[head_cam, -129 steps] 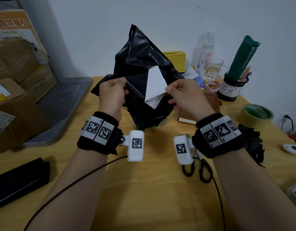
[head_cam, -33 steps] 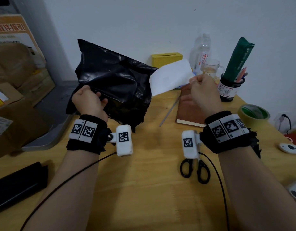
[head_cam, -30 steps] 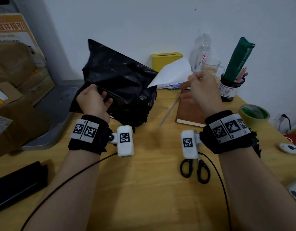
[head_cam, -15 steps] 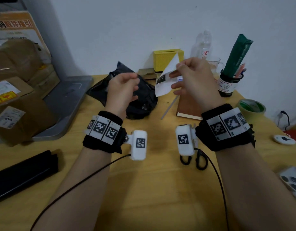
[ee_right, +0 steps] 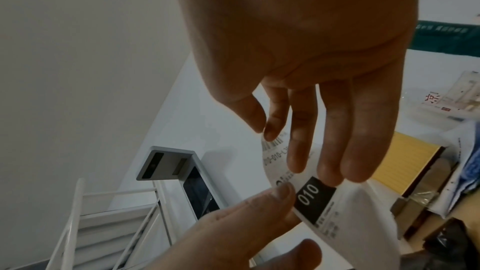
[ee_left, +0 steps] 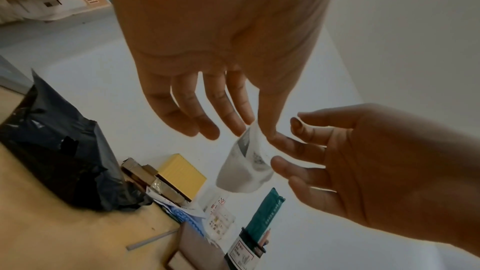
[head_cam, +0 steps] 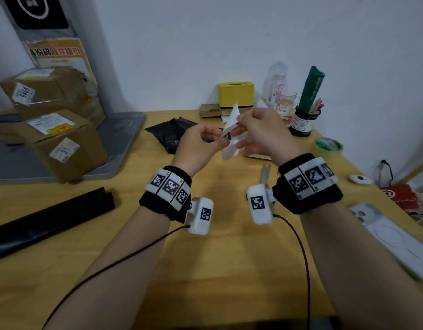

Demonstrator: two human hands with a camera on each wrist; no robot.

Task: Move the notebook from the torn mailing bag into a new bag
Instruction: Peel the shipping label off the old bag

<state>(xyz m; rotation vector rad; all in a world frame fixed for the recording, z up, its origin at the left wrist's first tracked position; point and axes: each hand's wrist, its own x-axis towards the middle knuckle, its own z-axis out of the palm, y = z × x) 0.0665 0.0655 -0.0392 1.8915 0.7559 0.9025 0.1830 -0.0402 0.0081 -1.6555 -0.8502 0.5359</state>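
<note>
A white shipping label [head_cam: 230, 152] with a black "010" patch [ee_right: 313, 200] hangs in the air between both hands. My left hand [head_cam: 223, 142] pinches its lower edge with thumb and forefinger. My right hand [head_cam: 238, 120] pinches its upper part, its other fingers lying straight behind the paper [ee_left: 244, 169]. The crumpled black mailing bag [head_cam: 170, 136] lies on the table behind my left hand, also in the left wrist view [ee_left: 59, 151]. The brown notebook [ee_left: 200, 252] lies flat on the table below my right hand; only a sliver of its edge [head_cam: 259, 157] shows.
Scissors [head_cam: 265, 172] lie by my right wrist. At the back stand a yellow box [head_cam: 236, 94], a glass, a bottle and a pen cup [head_cam: 304, 122]. A tape roll [head_cam: 327, 147] and a white phone [head_cam: 391, 236] are on the right. Cardboard parcels [head_cam: 63, 139] and a black roll [head_cam: 51, 217] are on the left.
My left hand let go of the black bag, which now lies on the table, and came over to pinch the label. My right hand brought the label toward the middle.
</note>
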